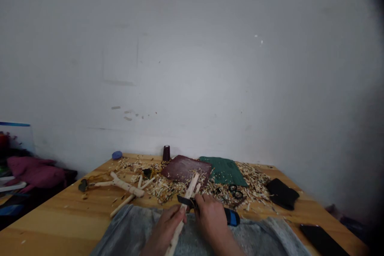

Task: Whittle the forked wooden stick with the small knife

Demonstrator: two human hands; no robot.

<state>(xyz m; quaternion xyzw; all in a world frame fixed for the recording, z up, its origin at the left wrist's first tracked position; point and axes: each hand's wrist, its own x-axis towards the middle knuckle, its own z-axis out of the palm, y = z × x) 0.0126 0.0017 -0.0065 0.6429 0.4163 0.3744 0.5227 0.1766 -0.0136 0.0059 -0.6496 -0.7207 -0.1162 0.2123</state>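
Note:
My left hand (168, 224) is closed round a pale, peeled wooden stick (189, 193) that slants up and away from me. My right hand (211, 216) grips a knife with a black and blue handle (231, 217); its dark blade (183, 200) lies across the stick, just beyond my left thumb. Both hands work over a grey cloth (132, 228) spread at the table's near edge. Wood shavings (168, 187) lie thick just beyond the hands.
On the wooden table (72, 212): a forked stick (120, 183) and thinner sticks at left, dark red (184, 168) and green (223, 170) sheets, a dark spool (166, 153), a blue disc (117, 155), scissors (235, 192), a black pouch (282, 194), a phone (322, 240). A white wall rises behind.

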